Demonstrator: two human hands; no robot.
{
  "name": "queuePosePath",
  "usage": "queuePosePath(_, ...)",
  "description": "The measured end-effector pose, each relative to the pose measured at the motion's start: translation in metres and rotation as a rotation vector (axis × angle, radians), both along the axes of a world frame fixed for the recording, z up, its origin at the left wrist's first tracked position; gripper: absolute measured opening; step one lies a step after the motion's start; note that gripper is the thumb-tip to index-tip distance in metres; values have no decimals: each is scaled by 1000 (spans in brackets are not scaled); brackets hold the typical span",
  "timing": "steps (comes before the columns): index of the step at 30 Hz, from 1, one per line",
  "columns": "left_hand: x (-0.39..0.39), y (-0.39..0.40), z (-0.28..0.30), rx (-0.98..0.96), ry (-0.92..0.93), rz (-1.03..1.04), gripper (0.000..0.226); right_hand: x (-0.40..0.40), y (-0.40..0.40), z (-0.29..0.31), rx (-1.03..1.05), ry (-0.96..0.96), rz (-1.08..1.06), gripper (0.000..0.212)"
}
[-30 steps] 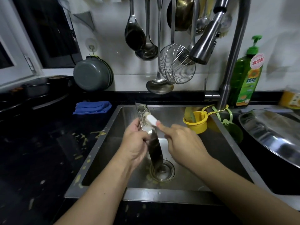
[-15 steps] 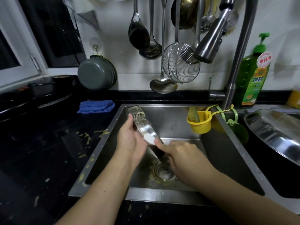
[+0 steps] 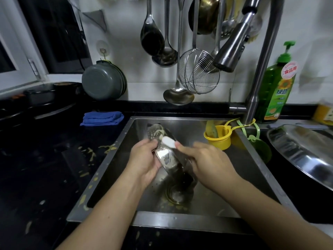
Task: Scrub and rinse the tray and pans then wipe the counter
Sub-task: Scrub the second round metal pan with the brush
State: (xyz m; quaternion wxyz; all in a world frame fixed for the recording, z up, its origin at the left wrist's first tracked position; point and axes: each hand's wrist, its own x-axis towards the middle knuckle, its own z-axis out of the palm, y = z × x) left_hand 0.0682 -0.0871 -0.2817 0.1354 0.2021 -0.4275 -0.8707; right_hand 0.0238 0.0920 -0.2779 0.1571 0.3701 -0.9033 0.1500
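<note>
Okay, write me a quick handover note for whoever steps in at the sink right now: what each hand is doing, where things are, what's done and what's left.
Left hand grips the steel tray on edge, tilted over the sink drain.
Right hand pinches a white scrubber against the tray's upper face.
Tray is mid-scrub, yellowish residue near its top end. Faucet shows no water running, so no rinse yet.
A steel pan waits on the right.
Counter left of the sink is spattered and unwiped; a folded blue cloth lies at its back.
Left: finish scrubbing, rinse, pans, wipe.
</note>
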Motion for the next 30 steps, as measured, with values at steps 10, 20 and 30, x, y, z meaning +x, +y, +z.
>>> queuePosePath(10,-3,0,0,-75,-14,-8,27,-7,9,-9,4,-14,126,56)
queuePosePath(20,-6,-13,-3,245,48,169,22,0,10,-15,-52,-6,183,55)
queuePosePath(30,-13,-27,-6,470,122,256,30,6,10,-20,-86,125,185,52)
